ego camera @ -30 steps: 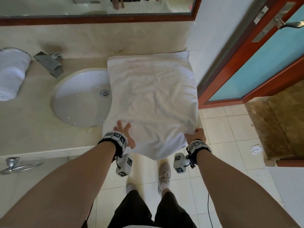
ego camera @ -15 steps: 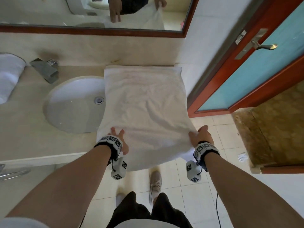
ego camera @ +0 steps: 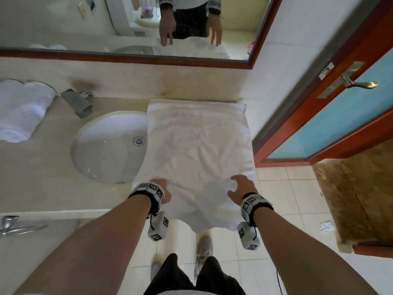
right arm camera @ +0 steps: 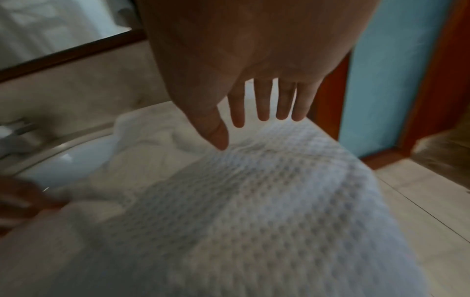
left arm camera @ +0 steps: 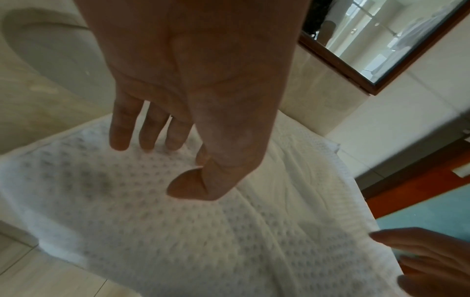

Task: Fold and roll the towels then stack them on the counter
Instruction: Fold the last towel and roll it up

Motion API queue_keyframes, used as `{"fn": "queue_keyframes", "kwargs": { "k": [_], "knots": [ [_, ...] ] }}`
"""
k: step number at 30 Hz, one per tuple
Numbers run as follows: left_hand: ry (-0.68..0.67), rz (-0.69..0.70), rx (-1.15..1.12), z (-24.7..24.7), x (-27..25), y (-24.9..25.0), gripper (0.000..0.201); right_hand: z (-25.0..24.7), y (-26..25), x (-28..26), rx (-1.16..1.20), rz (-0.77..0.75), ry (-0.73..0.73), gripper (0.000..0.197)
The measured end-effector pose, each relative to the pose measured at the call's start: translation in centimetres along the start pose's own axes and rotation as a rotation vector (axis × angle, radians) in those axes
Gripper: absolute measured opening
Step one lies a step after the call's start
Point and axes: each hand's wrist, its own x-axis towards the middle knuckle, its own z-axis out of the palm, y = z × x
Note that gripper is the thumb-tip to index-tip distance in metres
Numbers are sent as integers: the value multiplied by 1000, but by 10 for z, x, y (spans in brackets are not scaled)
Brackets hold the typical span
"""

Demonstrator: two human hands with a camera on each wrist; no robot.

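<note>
A white waffle-weave towel lies spread on the counter to the right of the sink, with its near end hanging over the front edge. My left hand is over the towel's near left part with straight fingers; its fingertips look to touch the cloth. My right hand is over the near right part, fingers spread and straight, thumb out. Whether it touches the towel I cannot tell. Neither hand holds anything. Rolled white towels lie at the counter's far left.
The round sink and a chrome faucet sit left of the towel. A framed mirror runs along the back wall. A side wall and a red-framed door close the right. A towel ring hangs under the counter's left.
Both hands have left the towel's near side edges and moved inward onto its top. The right hand has opened. The towel's middle shows more wrinkles.
</note>
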Motion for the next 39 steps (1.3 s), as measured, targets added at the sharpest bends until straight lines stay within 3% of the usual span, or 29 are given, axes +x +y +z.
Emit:
{"fn": "queue_keyframes", "kwargs": {
  "k": [4,8,15,19,25,28,30,33,35,39],
  "knots": [
    [74,-46,-160,-26,15,3,48,1,-36,31,4,-92,-153,73],
    [152,-107,-283,-48,22,5,42,-7,-58,61,72,-74,-120,71],
    [252,-159,-467,-64,38,17,47,-47,-50,117,-70,-74,-35,89],
    [247,-166,-464,-71,58,20,50,-47,-50,147,-108,-79,-116,99],
    [290,-275,-407,-109,113,6,71,-50,-70,178,-118,-157,-177,87],
    [344,-308,-454,-138,148,-1,79,-63,-74,182,-94,-120,-203,77],
    [386,-325,-497,-155,172,-9,83,-72,-78,188,-125,-110,-128,63],
    [466,-311,-604,-178,201,-22,84,-86,-86,207,-109,-121,109,44],
    [492,-299,-679,-189,214,-27,85,-90,-88,227,-61,-94,202,53],
    [550,-294,-921,-193,217,-39,79,-87,-83,254,-166,-29,50,89]
  ]
}}
